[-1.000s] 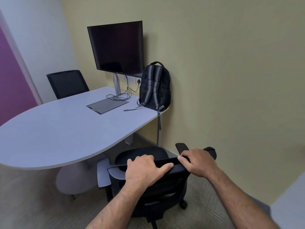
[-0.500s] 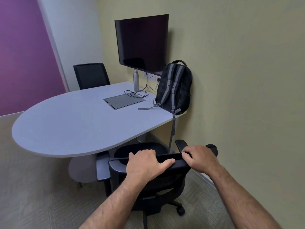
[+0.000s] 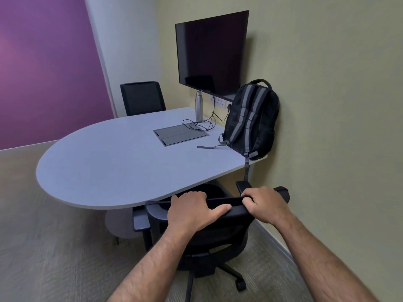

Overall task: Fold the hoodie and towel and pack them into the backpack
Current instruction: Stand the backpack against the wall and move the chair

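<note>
1. Gripping the top edge of the black office chair's (image 3: 202,240) backrest, both hands sit at the near centre of the view, side by side but apart.
2. The left hand (image 3: 192,211) lies over the backrest's top edge with its fingers curled down the far side and the thumb stretched rightward along the rail.
3. The right hand (image 3: 265,204) wraps the same rail further right, fingers folded over the front and knuckles up.
4. The chair stands at the near curved edge of the grey table (image 3: 113,162), its seat partly tucked under the tabletop.
5. The black backpack (image 3: 253,118) with grey straps stands upright on the far right corner of the table, leaning against the yellow wall, well beyond the hands and slightly right of them. One strap hangs down over the table edge, and another lies loose on the tabletop to its left.
6. Neither hand touches the backpack.
7. Left of the backpack are a tangle of black cables (image 3: 201,125), a steel bottle (image 3: 198,106) and a flat grey cable hatch (image 3: 181,137) set in the tabletop.
8. A dark monitor (image 3: 211,55) hangs on the wall above, and a second black chair (image 3: 142,98) stands at the far side.
</note>
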`<state>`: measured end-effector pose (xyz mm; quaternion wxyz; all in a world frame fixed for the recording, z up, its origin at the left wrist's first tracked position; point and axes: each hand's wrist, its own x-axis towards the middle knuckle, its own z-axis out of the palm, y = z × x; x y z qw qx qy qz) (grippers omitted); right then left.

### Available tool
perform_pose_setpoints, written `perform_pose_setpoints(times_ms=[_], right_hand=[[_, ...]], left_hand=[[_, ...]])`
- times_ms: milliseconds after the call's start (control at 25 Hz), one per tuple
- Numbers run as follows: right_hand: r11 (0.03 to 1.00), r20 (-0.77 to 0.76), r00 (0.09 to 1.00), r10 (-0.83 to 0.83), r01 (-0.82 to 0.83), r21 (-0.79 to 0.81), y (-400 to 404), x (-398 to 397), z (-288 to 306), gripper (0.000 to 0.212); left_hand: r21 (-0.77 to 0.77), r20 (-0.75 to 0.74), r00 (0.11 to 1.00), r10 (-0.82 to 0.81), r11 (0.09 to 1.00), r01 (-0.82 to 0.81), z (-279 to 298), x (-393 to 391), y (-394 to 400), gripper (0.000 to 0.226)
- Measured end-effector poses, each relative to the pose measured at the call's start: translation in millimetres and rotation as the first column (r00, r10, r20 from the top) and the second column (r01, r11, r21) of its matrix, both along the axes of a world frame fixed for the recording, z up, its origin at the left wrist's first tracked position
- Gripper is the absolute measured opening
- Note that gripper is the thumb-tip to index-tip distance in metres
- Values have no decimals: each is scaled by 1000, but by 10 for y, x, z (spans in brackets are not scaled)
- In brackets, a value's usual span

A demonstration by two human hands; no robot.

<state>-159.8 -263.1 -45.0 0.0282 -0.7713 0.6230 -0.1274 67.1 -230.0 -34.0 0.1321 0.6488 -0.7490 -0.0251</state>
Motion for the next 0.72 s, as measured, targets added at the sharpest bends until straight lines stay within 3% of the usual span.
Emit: perform_pose_setpoints(times_ms=[720], right_hand=[[978,-48,978,202,-204,-39,-1789,-535,11,35]], left_hand=[[-31,38,970,239,971,-238,-21,-649,-1416,84]])
